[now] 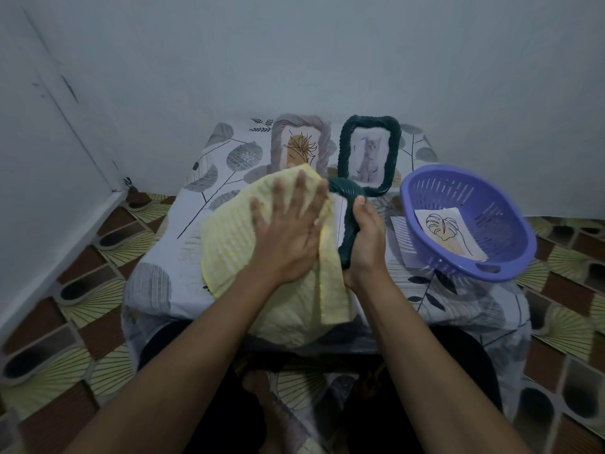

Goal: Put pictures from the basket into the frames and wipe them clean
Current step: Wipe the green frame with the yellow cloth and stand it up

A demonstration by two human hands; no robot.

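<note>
A dark green woven frame (346, 221) stands tilted at the table's middle, most of it hidden under a yellow cloth (229, 244). My right hand (363, 237) grips the frame's right edge. My left hand (288, 227) lies flat with spread fingers on the cloth, pressing it against the frame's face. At the back, a grey woven frame (278, 139) holds a plant picture and a second dark green frame (394, 155) holds a cat picture. A purple basket (510, 267) at the right holds a leaf picture (450, 232).
The small table (170, 257) wears a leaf-patterned cloth and stands against a pale wall. A white sheet (401, 229) lies under the basket's left side. Patterned floor tiles (82, 257) surround the table. My knees are under the near edge.
</note>
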